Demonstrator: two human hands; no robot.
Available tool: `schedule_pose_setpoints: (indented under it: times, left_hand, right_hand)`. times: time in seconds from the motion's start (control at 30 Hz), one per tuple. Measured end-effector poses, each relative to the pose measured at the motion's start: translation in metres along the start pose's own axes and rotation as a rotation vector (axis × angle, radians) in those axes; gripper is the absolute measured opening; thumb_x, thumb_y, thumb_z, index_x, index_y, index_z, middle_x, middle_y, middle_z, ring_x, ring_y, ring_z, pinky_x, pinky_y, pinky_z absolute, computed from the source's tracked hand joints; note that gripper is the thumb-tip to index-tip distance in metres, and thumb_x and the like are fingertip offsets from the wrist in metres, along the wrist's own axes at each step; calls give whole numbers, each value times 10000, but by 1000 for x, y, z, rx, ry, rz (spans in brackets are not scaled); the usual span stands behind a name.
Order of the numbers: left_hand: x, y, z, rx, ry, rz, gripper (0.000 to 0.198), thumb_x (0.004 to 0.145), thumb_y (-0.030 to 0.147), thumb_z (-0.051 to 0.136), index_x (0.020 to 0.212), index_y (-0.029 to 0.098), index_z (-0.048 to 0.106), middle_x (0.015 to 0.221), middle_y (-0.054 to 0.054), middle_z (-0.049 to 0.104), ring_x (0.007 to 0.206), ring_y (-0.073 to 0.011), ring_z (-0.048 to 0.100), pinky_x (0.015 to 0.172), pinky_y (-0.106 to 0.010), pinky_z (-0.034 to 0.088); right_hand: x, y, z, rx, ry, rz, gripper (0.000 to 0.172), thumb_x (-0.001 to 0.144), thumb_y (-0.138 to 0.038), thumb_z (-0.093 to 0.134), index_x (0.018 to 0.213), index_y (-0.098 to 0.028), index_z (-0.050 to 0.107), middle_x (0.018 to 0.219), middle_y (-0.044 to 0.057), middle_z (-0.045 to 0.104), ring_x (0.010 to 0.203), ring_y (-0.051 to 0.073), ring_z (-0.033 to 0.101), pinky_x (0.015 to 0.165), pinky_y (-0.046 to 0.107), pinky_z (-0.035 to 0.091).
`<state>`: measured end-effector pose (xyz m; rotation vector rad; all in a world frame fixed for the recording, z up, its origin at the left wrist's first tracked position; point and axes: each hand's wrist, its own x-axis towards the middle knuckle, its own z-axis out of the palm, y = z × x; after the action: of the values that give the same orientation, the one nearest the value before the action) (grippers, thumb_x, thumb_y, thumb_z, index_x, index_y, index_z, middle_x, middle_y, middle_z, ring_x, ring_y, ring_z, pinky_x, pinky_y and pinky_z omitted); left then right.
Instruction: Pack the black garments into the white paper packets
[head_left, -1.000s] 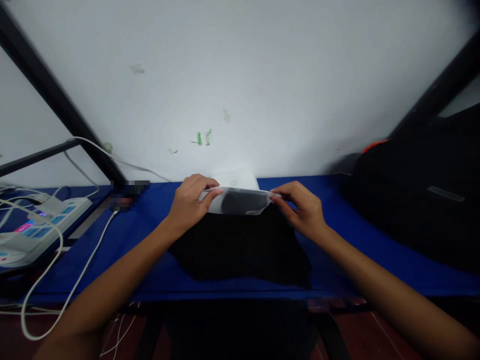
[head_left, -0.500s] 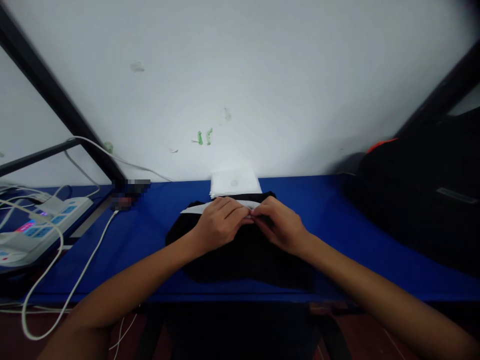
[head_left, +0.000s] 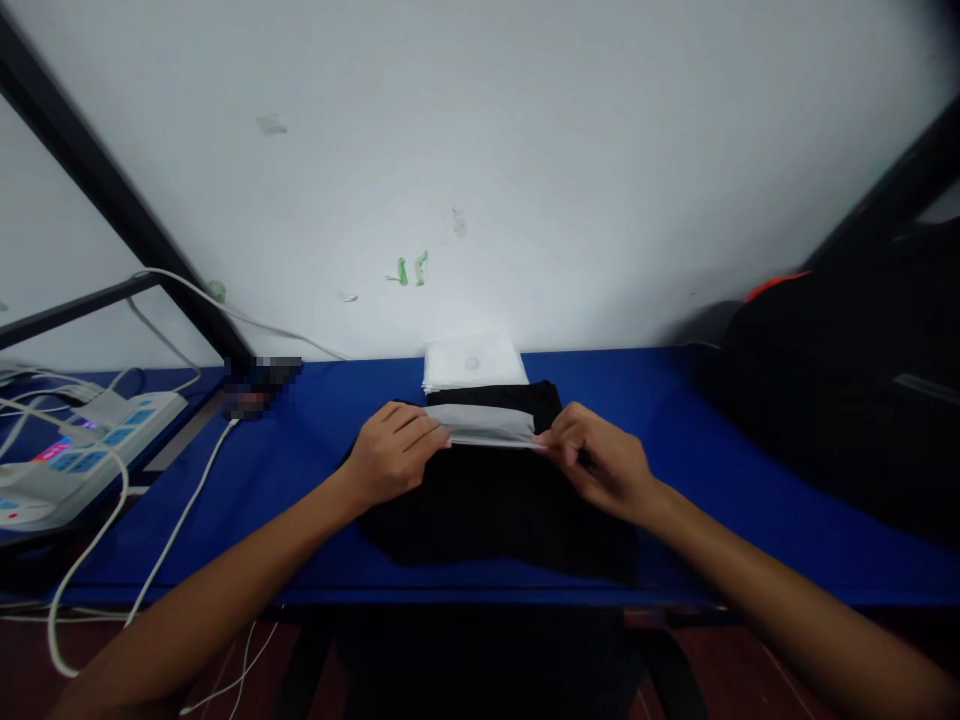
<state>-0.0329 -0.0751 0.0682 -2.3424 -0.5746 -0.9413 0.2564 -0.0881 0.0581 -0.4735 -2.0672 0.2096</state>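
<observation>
A folded black cloth (head_left: 495,510) lies on the blue table in front of me. Across its far part runs a thin white strip (head_left: 484,422), pulled straight between my hands; whether it is part of the cloth or a separate sheet I cannot tell. My left hand (head_left: 394,450) pinches the strip's left end, with the fingers bent over it. At the right end my right hand (head_left: 596,455) grips it between thumb and forefinger. Just behind the cloth, against the wall, sits a stack of flat white packets (head_left: 472,362).
On the left, a white power strip (head_left: 97,455) with a tangle of cables stands beside a black metal frame (head_left: 112,190). A white cable (head_left: 187,510) crosses the blue table (head_left: 285,480) to a dark, pixelated object (head_left: 259,390). A large black bag (head_left: 847,390) fills the right side.
My hands have moved apart from the middle, the left one leftward and the right one rightward. The white strip now shows stretched out between them.
</observation>
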Motion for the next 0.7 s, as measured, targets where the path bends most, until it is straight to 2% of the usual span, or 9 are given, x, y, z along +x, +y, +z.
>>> schedule_pose_setpoints:
  times: [0.13,0.4,0.5,0.6,0.7]
  left_hand:
    - [-14,-9,-6,17,4,-70,131,896,95,519,892,201,595,775,-17,677,744,-181,602,659,-315,468]
    - [-32,-19,-19,-137,-100,-106,122,904,105,520,906,179,617,794,-43,674,761,-183,608,686,-320,477]
    - [-29,-10,-21,-308,-244,-114,72,938,216,545,931,171,601,839,-54,660,774,-176,599,693,-313,486]
    - [-21,7,-15,-382,-341,-148,214,931,381,576,930,168,593,875,-68,643,801,-192,590,710,-330,499]
    - [-10,21,-5,-330,-392,-156,198,955,331,520,884,161,592,821,-60,624,759,-186,581,683,-319,496]
  right_hand:
    - [-3,-2,-8,-59,84,56,293,852,-31,571,715,-243,421,727,-15,587,701,136,625,537,255,478]
    - [-14,6,-22,-37,40,168,302,872,-86,595,694,-239,406,721,-14,574,694,141,635,563,261,505]
    - [-17,11,-30,-66,-69,158,221,901,-89,543,749,-234,473,778,3,607,745,143,646,616,270,521]
    - [-20,14,-36,-104,-220,166,117,920,-126,519,877,-232,542,857,30,638,805,162,644,674,305,546]
    - [-18,7,-39,-193,-393,153,145,923,-123,468,964,-215,571,926,67,643,867,188,633,713,343,563]
